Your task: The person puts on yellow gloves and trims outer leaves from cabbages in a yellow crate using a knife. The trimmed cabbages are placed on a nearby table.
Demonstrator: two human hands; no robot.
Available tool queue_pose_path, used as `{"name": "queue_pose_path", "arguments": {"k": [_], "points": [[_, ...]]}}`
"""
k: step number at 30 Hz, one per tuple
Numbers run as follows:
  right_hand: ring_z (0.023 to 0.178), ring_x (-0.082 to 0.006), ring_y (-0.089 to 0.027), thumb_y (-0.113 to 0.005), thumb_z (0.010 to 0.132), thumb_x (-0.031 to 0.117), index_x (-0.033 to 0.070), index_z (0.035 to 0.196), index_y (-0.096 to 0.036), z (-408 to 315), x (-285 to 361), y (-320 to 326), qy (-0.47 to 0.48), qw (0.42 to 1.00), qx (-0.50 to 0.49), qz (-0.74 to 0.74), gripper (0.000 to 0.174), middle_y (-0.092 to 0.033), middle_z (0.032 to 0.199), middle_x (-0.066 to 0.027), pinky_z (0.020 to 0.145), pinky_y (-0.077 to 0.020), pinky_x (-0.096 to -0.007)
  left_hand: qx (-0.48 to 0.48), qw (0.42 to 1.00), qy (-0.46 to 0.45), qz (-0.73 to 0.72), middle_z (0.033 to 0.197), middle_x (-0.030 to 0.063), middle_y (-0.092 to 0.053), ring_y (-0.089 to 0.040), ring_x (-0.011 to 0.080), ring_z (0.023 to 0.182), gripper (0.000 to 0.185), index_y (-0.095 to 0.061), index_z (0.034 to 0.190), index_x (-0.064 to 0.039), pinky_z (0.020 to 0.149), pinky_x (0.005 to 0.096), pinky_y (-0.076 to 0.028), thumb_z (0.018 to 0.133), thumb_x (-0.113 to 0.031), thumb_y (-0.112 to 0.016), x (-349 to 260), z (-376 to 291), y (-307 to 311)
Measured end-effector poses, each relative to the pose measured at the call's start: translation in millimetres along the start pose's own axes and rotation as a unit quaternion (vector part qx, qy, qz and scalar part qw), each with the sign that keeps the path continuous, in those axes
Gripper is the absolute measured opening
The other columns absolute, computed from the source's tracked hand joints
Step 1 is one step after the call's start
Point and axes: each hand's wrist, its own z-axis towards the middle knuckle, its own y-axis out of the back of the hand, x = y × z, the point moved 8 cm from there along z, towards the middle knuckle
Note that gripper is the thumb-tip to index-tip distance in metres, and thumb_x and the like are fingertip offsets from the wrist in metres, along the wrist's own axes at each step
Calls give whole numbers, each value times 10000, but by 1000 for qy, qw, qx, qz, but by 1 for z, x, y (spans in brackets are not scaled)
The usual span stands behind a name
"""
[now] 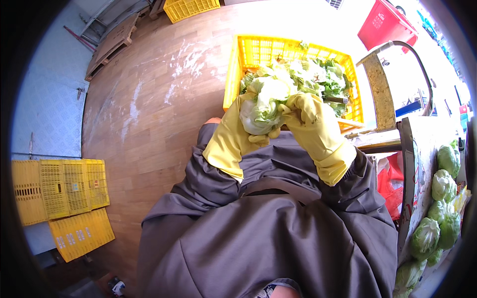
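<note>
Both my hands wear yellow rubber gloves. My left hand holds a pale green head of lettuce from the left and below, over the near edge of a yellow plastic crate. My right hand is on the lettuce's right side, its fingers bent at the outer leaves. A dark handle-like piece sticks out beyond the right glove; what it belongs to is hidden. Loose green lettuce leaves fill much of the crate.
At the right, several lettuce heads lie on a worn table. A metal frame with a yellowed panel and a red bin stand beyond. Folded yellow crates are stacked at the left, below a wooden pallet leaning by the wall.
</note>
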Motion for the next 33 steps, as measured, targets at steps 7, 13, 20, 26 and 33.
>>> {"name": "queue_pose_path", "arguments": {"k": [7,13,20,26,33], "points": [[611,-201,-556,-696,874,-52,34,841,-567,4,26,12,70,992,-78,71,160,-637,841,-93,598,-467,-330,-24,989,25,-147,1074,204,-721,-654,301,643,559,-630,1250,-61,354,258,-411,1011,-546,-492,10,-14,14],[615,-142,-516,-694,946,27,22,887,-607,1,3,-15,-145,954,81,248,106,-604,771,-56,580,-450,-320,40,987,-6,-155,1142,167,-696,-646,286,814,507,-610,1275,-63,574,317,-458,1019,-487,-508,3,-6,5],[567,-116,-576,-687,1009,175,19,889,-596,5,-7,-19,-107,971,37,212,217,-628,702,-44,562,-471,-253,44,987,-136,-77,1227,91,-652,-621,258,1115,384,-584,1300,-89,961,414,-522,1027,-357,-558,-12,6,-3],[638,-140,-623,-575,1037,49,-4,918,-565,-13,-19,-20,-198,900,28,387,131,-649,733,-90,616,-514,-271,-165,523,-358,756,1186,63,-675,-651,211,1054,329,-654,1178,-73,903,394,-529,938,-292,-707,-37,-27,-20],[655,-155,-627,-594,1001,-44,6,942,-600,-16,-5,6,-83,922,14,377,77,-640,758,-82,610,-518,-297,-82,140,-392,906,1177,67,-630,-594,287,1101,462,-580,1296,-130,1016,470,-476,941,-422,-628,-9,-29,-32]]}}
